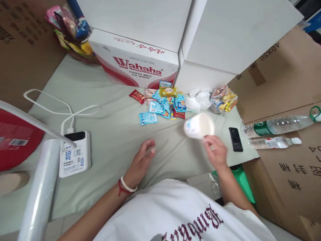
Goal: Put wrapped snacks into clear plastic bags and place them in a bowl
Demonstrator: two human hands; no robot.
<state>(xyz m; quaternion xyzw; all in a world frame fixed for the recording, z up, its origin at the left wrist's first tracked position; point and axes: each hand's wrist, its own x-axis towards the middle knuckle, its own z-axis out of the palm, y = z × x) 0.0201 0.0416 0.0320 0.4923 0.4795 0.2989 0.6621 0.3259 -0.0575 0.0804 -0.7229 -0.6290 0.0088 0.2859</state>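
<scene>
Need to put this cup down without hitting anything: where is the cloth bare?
Bare cloth lies between the power bank and the left hand, and up to the Wahaha box. It is crowded by the snack packets and the black device, near the right hand holding the cup.

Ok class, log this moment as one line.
right hand: holds tilted white round cup | left hand: empty, over pale green cloth | small snack packets: beyond cup
</scene>
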